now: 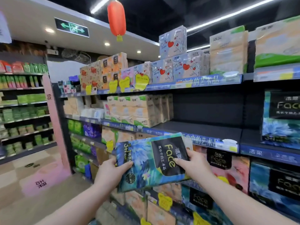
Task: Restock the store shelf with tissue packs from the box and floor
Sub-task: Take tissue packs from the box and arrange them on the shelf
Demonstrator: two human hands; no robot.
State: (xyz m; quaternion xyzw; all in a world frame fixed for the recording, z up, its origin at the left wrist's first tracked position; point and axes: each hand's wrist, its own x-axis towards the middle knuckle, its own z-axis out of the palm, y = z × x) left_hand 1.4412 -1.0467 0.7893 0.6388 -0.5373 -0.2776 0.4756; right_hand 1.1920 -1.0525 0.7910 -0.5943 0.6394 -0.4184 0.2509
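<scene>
Under open shelf edge (211, 141): both grips (110, 171) (193, 164) hold pack (146, 159).

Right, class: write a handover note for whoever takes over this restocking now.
Left hand grips the left end of the blue Face tissue pack; right hand grips its right end.
The pack is in the air, in front of the bare stretch of the middle shelf.
Matching Face packs stand in the next bay to the right.
Done: one pack in hand.
Left: set it on that shelf.
Box and floor stock are out of view.
</scene>
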